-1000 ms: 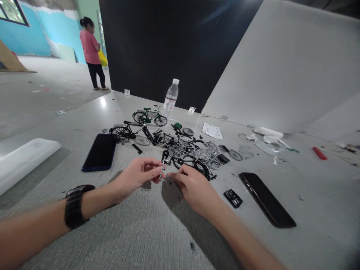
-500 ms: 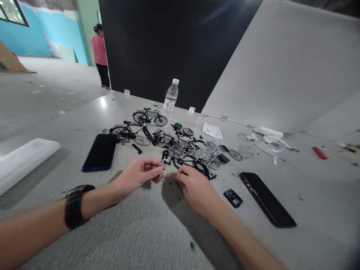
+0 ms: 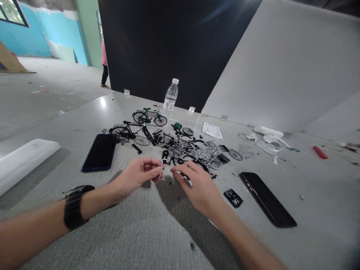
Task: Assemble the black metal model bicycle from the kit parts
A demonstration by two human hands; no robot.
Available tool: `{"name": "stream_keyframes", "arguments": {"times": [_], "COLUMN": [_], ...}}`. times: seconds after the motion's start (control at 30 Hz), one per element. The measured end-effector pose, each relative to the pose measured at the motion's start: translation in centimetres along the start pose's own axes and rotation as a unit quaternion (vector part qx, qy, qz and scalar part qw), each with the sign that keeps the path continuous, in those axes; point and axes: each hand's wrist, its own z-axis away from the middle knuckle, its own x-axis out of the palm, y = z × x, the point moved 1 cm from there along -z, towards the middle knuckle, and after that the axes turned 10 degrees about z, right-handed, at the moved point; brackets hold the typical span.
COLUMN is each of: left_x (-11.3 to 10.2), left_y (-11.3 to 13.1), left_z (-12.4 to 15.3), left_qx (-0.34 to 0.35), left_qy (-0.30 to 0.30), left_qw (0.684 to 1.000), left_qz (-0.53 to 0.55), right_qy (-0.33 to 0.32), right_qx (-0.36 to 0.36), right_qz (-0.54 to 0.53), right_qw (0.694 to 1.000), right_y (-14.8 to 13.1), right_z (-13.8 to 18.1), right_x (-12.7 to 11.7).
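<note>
Pinched between thumb and fingers of my left hand [image 3: 142, 171] is a small silver handlebar [image 3: 162, 168], shaped like a part of a model bicycle and held upright. My right hand [image 3: 197, 183] hovers just to its right, thumb and forefinger apart with a gap, and I see nothing between them. Beyond both hands spreads a pile of bicycle parts [image 3: 194, 148], black and silver frames and wheels among them. Behind the left hand stands a black model bicycle [image 3: 131, 131], and farther back a green model bicycle [image 3: 150, 117].
A dark phone [image 3: 99, 153] lies left and another phone [image 3: 267, 198] right, near a small black parts piece [image 3: 233, 198]. A water bottle [image 3: 171, 97] stands at the back by the black panel [image 3: 174, 48]. Printed paper [image 3: 212, 131] lies beyond the pile. A person [image 3: 104, 63] is partly hidden behind the panel.
My right hand has drawn slightly away from the handlebar, and its thumb and forefinger have parted. My left hand stays nearly still. The person in the background has moved right, behind the panel.
</note>
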Motion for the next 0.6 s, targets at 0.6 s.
{"name": "stream_keyframes", "arguments": {"times": [0.6], "left_x": [0.2], "left_y": [0.1], "left_z": [0.0], "left_qx": [0.012], "left_qy": [-0.047], "left_qw": [0.997], "left_qz": [0.066], "right_qy": [0.222], "right_qx": [-0.104], "right_qz": [0.012], "right_qw": [0.969], "right_y": [-3.3], "right_z": [0.5], "right_x": [-0.2]}}
